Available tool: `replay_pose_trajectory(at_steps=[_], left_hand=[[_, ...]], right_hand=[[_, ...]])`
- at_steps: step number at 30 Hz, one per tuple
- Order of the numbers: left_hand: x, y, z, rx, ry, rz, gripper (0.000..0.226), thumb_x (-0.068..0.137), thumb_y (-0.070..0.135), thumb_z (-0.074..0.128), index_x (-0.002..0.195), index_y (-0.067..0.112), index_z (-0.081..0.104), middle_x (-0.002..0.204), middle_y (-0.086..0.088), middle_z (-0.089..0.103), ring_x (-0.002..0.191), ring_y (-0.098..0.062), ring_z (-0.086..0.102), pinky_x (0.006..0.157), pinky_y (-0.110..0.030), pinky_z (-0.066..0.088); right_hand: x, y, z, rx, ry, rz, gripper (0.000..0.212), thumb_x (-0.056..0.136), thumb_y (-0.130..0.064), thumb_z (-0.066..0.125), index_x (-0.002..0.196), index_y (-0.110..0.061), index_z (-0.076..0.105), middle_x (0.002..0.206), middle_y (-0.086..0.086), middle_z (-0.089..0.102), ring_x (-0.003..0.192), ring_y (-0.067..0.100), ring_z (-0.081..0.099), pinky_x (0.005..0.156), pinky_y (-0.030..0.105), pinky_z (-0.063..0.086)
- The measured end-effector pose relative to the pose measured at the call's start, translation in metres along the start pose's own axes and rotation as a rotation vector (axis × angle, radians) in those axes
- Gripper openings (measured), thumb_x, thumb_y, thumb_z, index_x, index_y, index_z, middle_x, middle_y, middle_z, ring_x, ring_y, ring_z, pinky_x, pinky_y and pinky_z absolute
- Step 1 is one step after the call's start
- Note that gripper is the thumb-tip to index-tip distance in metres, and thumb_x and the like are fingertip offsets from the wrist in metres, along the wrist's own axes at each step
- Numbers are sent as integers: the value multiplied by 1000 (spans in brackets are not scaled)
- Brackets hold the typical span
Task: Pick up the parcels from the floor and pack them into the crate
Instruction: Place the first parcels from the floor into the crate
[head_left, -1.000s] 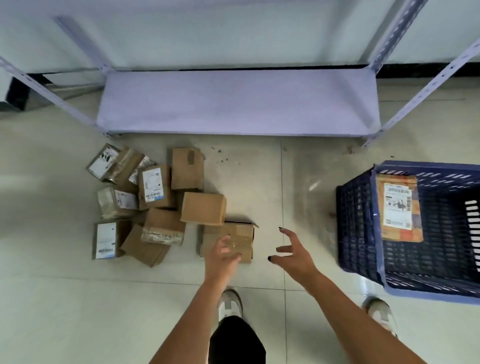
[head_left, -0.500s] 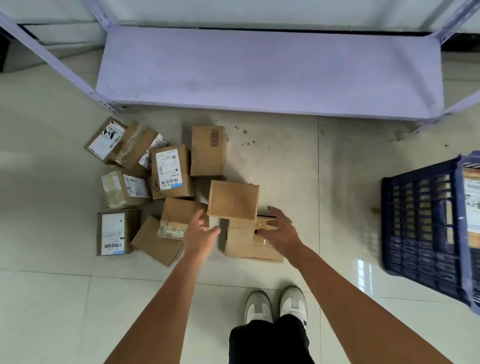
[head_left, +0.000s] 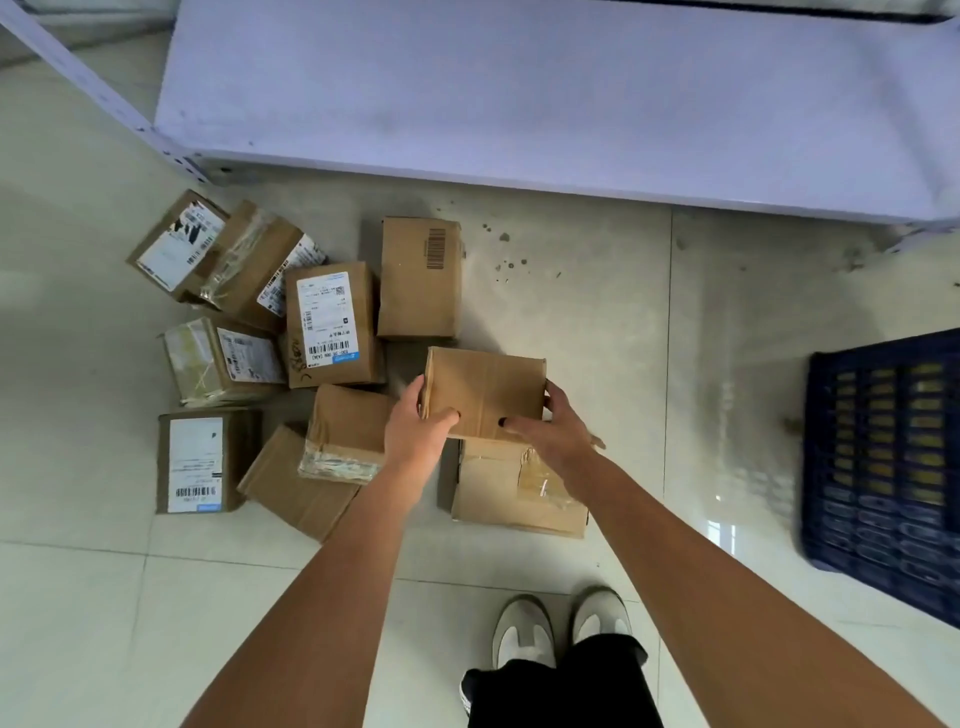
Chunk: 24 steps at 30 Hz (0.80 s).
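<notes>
Several cardboard parcels lie heaped on the tiled floor at centre left. A plain brown parcel (head_left: 485, 389) sits on top of the heap, and both my hands grip it. My left hand (head_left: 418, 434) clasps its left side with the thumb on its near face. My right hand (head_left: 553, 434) holds its right side, index finger across the near face. Directly under it lies a taped flat parcel (head_left: 511, 493). A labelled parcel (head_left: 330, 322) lies just behind and left. The dark blue slatted crate (head_left: 883, 467) stands at the right edge, only its near wall showing.
A pale metal shelf (head_left: 545, 88) spans the top, low over the floor, with its angled upright (head_left: 98, 98) at the left. My two shoes (head_left: 561, 629) stand below the heap. Bare floor tiles lie between the parcels and the crate.
Both hands have gone from reaching beside the heap to closing on the plain brown parcel on top. The view has dropped closer to the floor, and the crate has slid toward the right edge.
</notes>
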<state>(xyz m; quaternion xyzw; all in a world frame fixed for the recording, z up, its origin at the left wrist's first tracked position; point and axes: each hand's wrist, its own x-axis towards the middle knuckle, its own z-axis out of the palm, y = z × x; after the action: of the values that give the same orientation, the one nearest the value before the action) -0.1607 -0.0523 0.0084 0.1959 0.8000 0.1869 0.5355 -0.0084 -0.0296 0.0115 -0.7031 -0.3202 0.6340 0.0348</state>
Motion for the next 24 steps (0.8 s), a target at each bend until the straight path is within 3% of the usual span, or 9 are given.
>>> replay_pose_trajectory(at_steps=[4,8,10,12,14,17,20,22,24], left_hand=[[-36,22,-6,16,5,15,61,85,20,58,141,29,35,131,-2,47,120,-25,49,105,-45,41],[-71,53,-9,-109,-21,-7,59,79,37,54,136,34,43,127,-3,44,116,-23,49,108,-44,37],[-76,59,-4,-188,-18,-42,64,61,53,50,124,43,53,131,-9,50,120,-28,51,107,-51,37],[-84,67,3,-168,-52,-18,42,66,56,42,102,45,60,122,-13,57,117,-31,53,103,-54,40],[-118,95,9,-169,-43,34,29,84,47,38,100,35,59,110,-11,62,103,-27,58,96,-46,45],[-145,116,27,-268,5,103,22,95,29,37,96,19,57,87,-3,61,74,-15,55,68,-26,43],[-171,132,54,-290,36,136,26,95,26,39,80,18,59,85,-4,62,83,-21,55,75,-34,44],[-195,144,77,-290,28,158,27,95,28,39,84,17,61,91,-5,63,87,-21,55,79,-35,43],[-223,157,105,-319,7,206,27,96,26,38,83,20,61,86,-1,64,79,-16,55,69,-26,42]], right_hand=[[-31,-15,-17,7,46,4,79,75,-35,67,144,-31,29,135,-2,47,120,22,50,102,39,43],[-67,-37,-47,150,69,7,64,76,-47,56,137,-36,42,132,0,47,118,21,49,106,40,39],[-83,-46,-64,200,81,0,61,73,-52,50,131,-34,47,132,1,47,116,24,51,107,44,39],[-97,-49,-82,196,128,-23,60,71,-54,43,127,-31,49,128,2,51,114,26,53,104,45,41],[-110,-48,-103,206,189,-50,50,78,-51,40,120,-27,53,121,3,58,111,26,55,100,42,43],[-124,-41,-139,289,266,-125,25,93,-34,38,105,-23,57,107,3,63,95,24,60,81,31,46],[-142,-32,-180,369,270,-169,29,95,-28,38,106,-14,60,106,7,64,80,19,55,64,24,40],[-153,-24,-210,406,267,-189,29,94,-28,39,97,-17,65,105,6,65,80,17,54,69,26,41],[-169,-16,-242,435,273,-212,26,92,-27,41,82,-25,64,96,3,64,85,19,54,78,33,42]])
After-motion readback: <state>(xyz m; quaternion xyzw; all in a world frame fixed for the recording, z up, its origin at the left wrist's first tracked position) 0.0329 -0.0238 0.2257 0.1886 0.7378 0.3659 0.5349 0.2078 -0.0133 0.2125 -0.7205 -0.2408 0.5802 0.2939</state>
